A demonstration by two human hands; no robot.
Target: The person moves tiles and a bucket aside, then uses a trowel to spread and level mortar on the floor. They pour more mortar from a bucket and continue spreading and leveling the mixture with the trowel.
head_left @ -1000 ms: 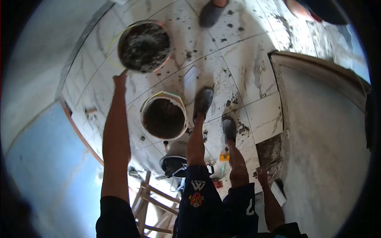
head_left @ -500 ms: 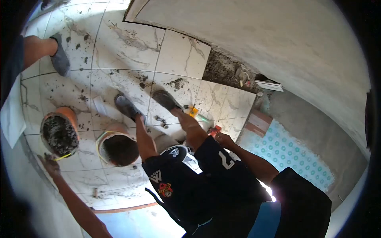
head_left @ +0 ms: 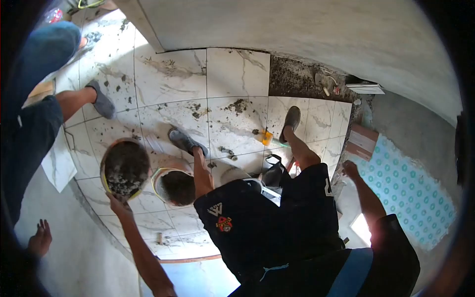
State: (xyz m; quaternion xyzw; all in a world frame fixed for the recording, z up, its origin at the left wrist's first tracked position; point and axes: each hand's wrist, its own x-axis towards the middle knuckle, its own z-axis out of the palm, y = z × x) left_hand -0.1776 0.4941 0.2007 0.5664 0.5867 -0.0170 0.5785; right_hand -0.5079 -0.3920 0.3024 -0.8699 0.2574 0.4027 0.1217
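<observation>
My left hand [head_left: 120,204] is closed on the near rim of a bucket [head_left: 125,168] filled with dark grey, crumbly mortar. The bucket leans, its mouth turned up towards me. A second bucket [head_left: 174,187], also holding dark mix, stands just right of it, near my leg. My right hand [head_left: 350,169] hangs out to the right with its fingers loosely apart and nothing seen in them. It is above the floor near a brown cardboard-like piece [head_left: 362,142] and a teal-patterned sheet [head_left: 403,185].
Another person's legs [head_left: 74,101] and hand [head_left: 40,238] are at the left. White marble-look tiles [head_left: 170,74] carry mortar crumbs. A yellow tool [head_left: 267,137] and a dark bag-like object [head_left: 273,172] lie near my feet. Bare soil [head_left: 292,79] borders the wall.
My left hand has closed on the bucket rim, and the bucket is tilted more. My right hand has moved away from a red object, outward to the right. My right foot has stepped right.
</observation>
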